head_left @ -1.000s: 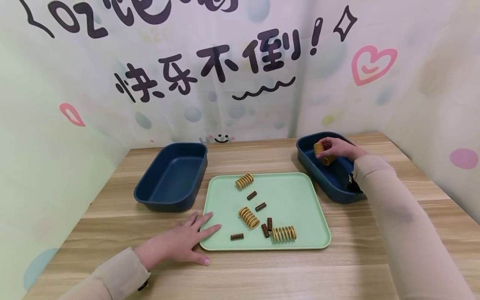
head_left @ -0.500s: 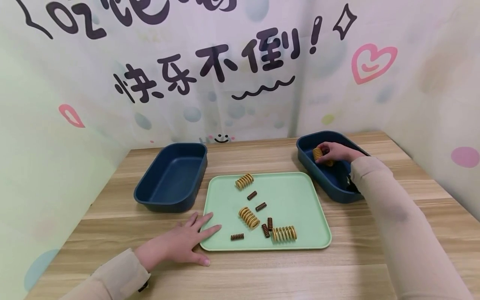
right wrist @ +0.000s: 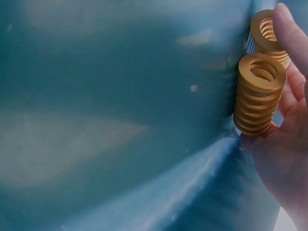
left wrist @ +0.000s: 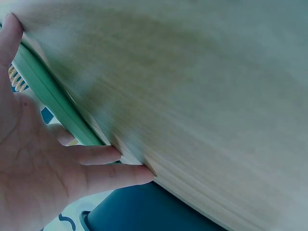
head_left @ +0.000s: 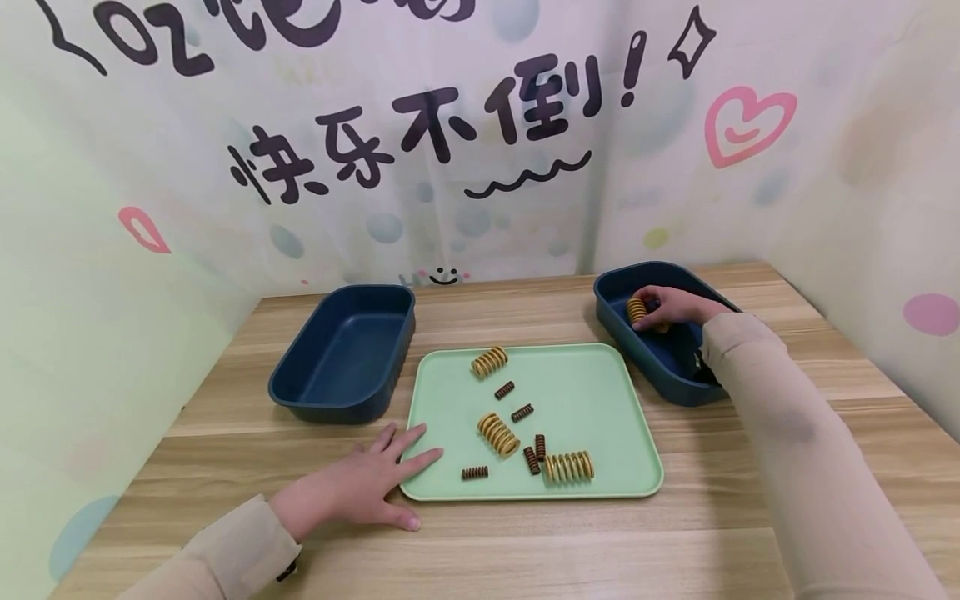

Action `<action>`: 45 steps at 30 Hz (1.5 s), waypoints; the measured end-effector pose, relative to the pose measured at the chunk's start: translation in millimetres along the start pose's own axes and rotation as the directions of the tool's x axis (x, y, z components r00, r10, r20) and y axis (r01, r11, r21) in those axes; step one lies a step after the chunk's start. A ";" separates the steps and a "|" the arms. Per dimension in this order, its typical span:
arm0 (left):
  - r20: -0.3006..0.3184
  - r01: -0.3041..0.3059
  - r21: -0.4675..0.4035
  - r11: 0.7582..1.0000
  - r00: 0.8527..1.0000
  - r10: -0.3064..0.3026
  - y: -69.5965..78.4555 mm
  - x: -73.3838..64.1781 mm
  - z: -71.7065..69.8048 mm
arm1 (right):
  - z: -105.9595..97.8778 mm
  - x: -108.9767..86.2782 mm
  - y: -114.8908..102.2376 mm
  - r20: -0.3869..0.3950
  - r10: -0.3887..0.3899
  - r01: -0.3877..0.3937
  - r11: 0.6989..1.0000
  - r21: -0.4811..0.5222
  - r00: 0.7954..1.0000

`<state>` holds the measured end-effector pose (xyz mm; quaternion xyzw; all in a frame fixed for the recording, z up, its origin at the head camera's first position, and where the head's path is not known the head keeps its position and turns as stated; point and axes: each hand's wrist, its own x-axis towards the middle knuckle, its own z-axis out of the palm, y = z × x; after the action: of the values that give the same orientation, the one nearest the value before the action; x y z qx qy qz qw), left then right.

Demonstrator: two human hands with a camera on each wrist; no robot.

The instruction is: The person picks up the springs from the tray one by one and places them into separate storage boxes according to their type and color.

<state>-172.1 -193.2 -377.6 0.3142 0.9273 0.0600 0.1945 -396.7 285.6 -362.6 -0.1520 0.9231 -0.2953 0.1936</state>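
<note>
My right hand (head_left: 670, 307) is down inside the right blue bin (head_left: 600, 307), pinching a yellow coil spring (head_left: 636, 311) between thumb and fingers. Beside it in the bin is another yellow coil spring (right wrist: 258, 96), partly hidden by the hand in the head view. With fingers spread, my left hand (head_left: 360, 487) rests on the left edge of the light green tray (head_left: 600, 392). On that tray lie three larger yellow coil springs (head_left: 498, 435) and several small dark brown coil springs (head_left: 522, 412).
A second blue bin (head_left: 345, 350) stands behind my left hand, with nothing visible inside. The wooden table (head_left: 525, 550) backs onto a printed cloth wall (head_left: 450, 225), and similar cloth closes off both sides.
My right hand has lowered slightly into the right bin, bringing the pinched yellow coil spring down with it. The left hand and the springs on the tray have stayed in place.
</note>
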 end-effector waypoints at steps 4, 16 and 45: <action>-0.005 -0.004 0.006 1.000 1.000 0.004 -0.3 -0.6 0.3 | -0.2 0.2 -0.3 0.008 -0.001 0.001 1.000 0.003 1.000; 0.003 0.003 0.017 1.000 1.000 -0.003 -0.2 -0.1 0.4 | -3.9 -4.3 -1.6 0.007 0.002 -0.002 1.000 -0.003 1.000; -0.001 0.001 0.005 1.000 1.000 -0.001 1.5 -0.3 -2.1 | -33.9 -48.0 -71.7 -0.233 -0.228 0.281 0.933 0.224 0.945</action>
<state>-171.9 -192.1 -375.3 0.3143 0.9276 0.0580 0.1933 -357.7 265.2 -281.0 -0.2138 0.8648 -0.4478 0.0762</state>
